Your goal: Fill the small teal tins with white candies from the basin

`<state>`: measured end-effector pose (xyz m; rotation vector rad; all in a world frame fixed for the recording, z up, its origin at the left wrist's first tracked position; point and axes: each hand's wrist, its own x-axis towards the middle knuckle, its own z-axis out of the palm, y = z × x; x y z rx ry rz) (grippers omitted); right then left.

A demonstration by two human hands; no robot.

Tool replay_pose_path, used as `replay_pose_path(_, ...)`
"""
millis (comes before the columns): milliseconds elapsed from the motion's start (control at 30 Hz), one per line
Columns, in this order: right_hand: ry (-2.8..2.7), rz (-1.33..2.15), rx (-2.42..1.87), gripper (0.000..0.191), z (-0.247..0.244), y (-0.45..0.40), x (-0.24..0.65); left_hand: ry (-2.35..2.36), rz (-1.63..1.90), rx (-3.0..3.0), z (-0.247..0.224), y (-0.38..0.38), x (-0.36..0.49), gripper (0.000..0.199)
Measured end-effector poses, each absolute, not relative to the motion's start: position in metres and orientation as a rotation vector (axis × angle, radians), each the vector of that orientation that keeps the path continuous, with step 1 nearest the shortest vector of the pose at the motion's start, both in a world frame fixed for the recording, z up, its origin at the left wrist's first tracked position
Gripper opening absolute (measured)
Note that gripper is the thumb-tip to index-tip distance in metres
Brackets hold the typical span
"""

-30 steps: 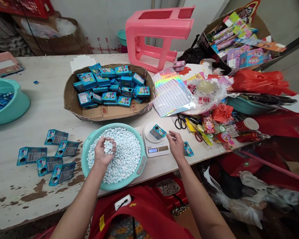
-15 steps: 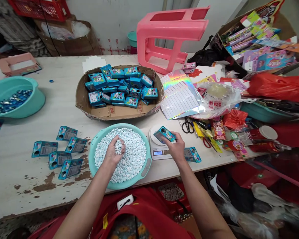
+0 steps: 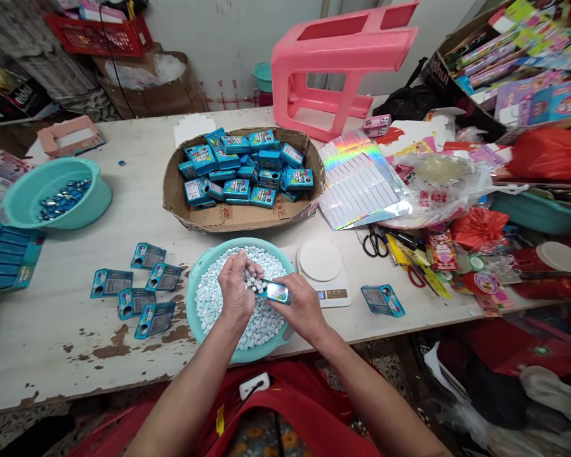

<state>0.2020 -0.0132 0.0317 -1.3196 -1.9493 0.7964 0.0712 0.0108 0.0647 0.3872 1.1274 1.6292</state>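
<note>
Here — one blue box (image 3: 276,291) pinched in my right hand (image 3: 302,304), white pieces (image 3: 255,284) beside it in my curled left hand (image 3: 234,289), five boxes (image 3: 111,283) leftward, one lone box (image 3: 383,300) rightward

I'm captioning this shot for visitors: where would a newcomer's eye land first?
Probably the pink stool, lying sideways at the back of the table. Then the teal bowl of white pieces in front: above it, the left hand holds some beside a blue box in the right hand.

From basin (image 3: 191,306): box-filled carton (image 3: 250,219), twelve o'clock; five loose boxes (image 3: 137,302), nine; lone box (image 3: 383,299), three; scale (image 3: 320,263), between two and three.
</note>
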Motion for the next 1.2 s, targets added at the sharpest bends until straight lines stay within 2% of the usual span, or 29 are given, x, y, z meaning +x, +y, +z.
replay_pose_path(333,-1.856,0.889,-1.276,0.034,0.036,-0.011,0.205,1.139,1.535,0.336,0.066,0.014,0.046,0.038)
replay_pose_path(533,-1.622,0.992,-1.261,0.033,0.046,-0.006,0.228,1.768,0.983,1.117,0.026,0.012,-0.004,0.03)
replay_pose_path(667,-1.548,0.925,-1.283,0.031,0.039,0.007,0.233,1.833,0.912,1.146,0.024,0.028,-0.025,0.033)
replay_pose_path(833,-1.463,0.877,-1.347,0.03,0.036,0.019,0.241,1.954,0.998,1.509,0.028,0.092,-0.044,0.025)
replay_pose_path(933,-1.341,0.747,-1.491,0.033,0.025,0.026,0.259,2.133,0.732,1.809,0.016,0.15,-0.066,0.03)
replay_pose_path(1000,-1.248,0.645,-1.603,0.037,0.009,0.034,0.275,2.215,0.559,1.785,0.006,0.19,-0.081,0.041)
replay_pose_path(1067,-1.189,0.585,-1.69,0.04,-0.014,0.043,0.29,2.245,0.533,1.663,-0.001,0.225,-0.094,0.049)
replay_pose_path(1200,-1.146,0.54,-1.776,0.043,-0.059,0.054,0.31,2.217,0.679,1.493,-0.012,0.269,-0.105,0.043)
